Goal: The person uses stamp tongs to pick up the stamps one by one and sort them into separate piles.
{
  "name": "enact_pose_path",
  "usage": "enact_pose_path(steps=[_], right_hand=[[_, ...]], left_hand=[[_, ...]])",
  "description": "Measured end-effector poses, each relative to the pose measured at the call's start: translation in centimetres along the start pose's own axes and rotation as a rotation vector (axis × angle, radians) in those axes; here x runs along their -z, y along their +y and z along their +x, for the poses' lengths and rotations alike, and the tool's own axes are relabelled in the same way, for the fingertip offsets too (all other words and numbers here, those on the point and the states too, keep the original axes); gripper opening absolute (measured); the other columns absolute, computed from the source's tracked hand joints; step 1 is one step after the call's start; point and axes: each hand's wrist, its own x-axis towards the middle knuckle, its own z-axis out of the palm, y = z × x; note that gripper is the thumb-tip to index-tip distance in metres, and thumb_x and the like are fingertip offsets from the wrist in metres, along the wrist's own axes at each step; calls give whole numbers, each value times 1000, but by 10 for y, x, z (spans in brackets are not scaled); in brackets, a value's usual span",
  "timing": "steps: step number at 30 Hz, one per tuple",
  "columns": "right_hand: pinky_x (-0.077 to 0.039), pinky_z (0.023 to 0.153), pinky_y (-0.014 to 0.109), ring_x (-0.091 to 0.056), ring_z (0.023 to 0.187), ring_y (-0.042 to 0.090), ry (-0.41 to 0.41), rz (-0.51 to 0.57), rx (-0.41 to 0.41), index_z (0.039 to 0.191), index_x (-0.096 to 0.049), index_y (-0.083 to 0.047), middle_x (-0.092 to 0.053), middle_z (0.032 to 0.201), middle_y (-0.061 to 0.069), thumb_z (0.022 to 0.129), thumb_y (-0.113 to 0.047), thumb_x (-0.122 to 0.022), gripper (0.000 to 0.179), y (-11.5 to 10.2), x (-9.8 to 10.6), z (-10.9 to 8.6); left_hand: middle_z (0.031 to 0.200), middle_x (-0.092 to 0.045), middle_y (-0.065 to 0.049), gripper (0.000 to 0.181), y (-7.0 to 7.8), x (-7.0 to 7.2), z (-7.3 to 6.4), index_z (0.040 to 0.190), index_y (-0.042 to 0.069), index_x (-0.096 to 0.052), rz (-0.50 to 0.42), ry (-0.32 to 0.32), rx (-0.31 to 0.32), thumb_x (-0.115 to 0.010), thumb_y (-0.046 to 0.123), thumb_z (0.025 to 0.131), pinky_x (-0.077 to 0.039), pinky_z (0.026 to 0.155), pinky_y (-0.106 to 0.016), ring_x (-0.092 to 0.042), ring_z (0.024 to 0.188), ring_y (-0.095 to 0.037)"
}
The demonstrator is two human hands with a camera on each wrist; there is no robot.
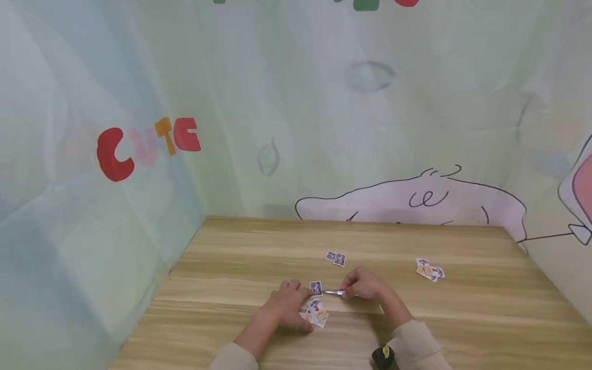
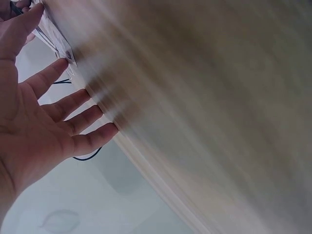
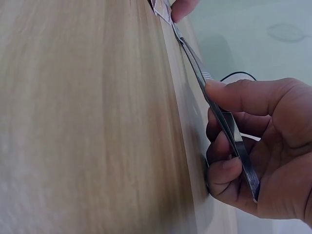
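Pinching tweezers [image 1: 334, 292] in right grip [image 1: 366, 283], long axis pointing left to dark-printed card [image 1: 316, 288] on counter [image 1: 222, 267]. Spread-fingered at left grip [image 1: 287, 304], nearer, index at card's left edge.

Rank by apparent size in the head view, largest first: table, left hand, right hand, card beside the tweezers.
1. Table
2. Left hand and right hand: too alike to rank
3. Card beside the tweezers

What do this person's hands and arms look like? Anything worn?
The left hand and right hand are ungloved. The left sleeve and right sleeve are light beige, ending short of the wrists. Beside the right sleeve: a black rounded object with a yellow-green patch; unclear whether worn.
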Motion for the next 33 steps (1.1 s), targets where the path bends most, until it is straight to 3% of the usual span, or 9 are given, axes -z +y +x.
enact_pose_path(steps=[19,23,33], right_hand=[[-37,55,27,-45,61,15,25,71,20,79,-67,2,-60,68,1,71,4,-66,8,5,0,-9],[-38,57,28,-46,62,15,33,81,10,80,-68,1,-61,69,2,72,3,-66,8,6,-1,-9],[-42,60,30,-49,65,16,73,48,24,80,-68,1,-61,72,2,72,2,-65,9,5,10,-22]], left_hand=[[117,-51,-12,76,-2,1,-2,125,12,-56,-65,-13,-11,-78,44,60,-46,76,-43,-47,98,-24],[115,-51,-11,75,0,1,-4,125,13,-56,-53,-4,-15,-78,44,61,-46,74,-41,-47,96,-23],[121,-52,-12,70,7,3,-16,124,13,-57,18,42,-53,-77,41,64,-45,83,-49,-48,106,-29]])
